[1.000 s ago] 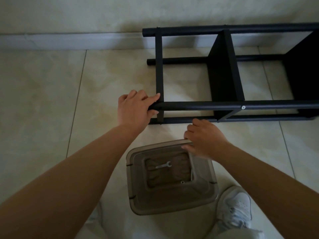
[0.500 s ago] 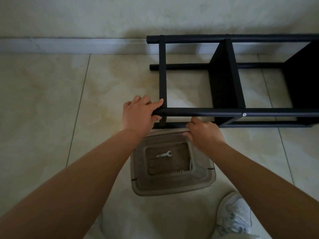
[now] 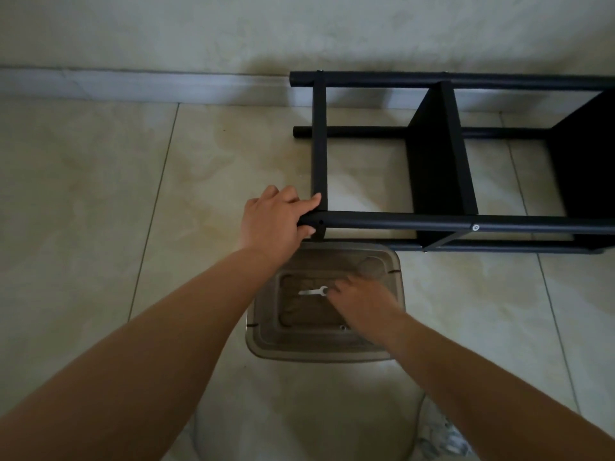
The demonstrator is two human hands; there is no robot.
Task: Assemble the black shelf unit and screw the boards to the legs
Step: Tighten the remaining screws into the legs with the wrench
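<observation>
The black shelf unit (image 3: 436,161) lies on its side on the tiled floor, its legs running left to right and its boards standing between them. My left hand (image 3: 274,221) grips the left end of the near upper leg (image 3: 399,220), where an empty screw hole shows. A silver screw head (image 3: 476,227) sits further right on that leg. My right hand (image 3: 361,299), blurred, reaches into a translucent brown plastic box (image 3: 263,341), its fingertips next to a small silver wrench (image 3: 312,291). Whether they touch the wrench is unclear. A small screw (image 3: 342,327) lies in the box.
A wall with a pale skirting board (image 3: 133,88) runs behind the shelf. The box stands on the floor just in front of the shelf's near lower leg. My shoe (image 3: 442,434) shows at the bottom right.
My right hand left the box's far rim by the lower leg and dropped into the box beside the wrench. My left hand kept its grip on the leg end.
</observation>
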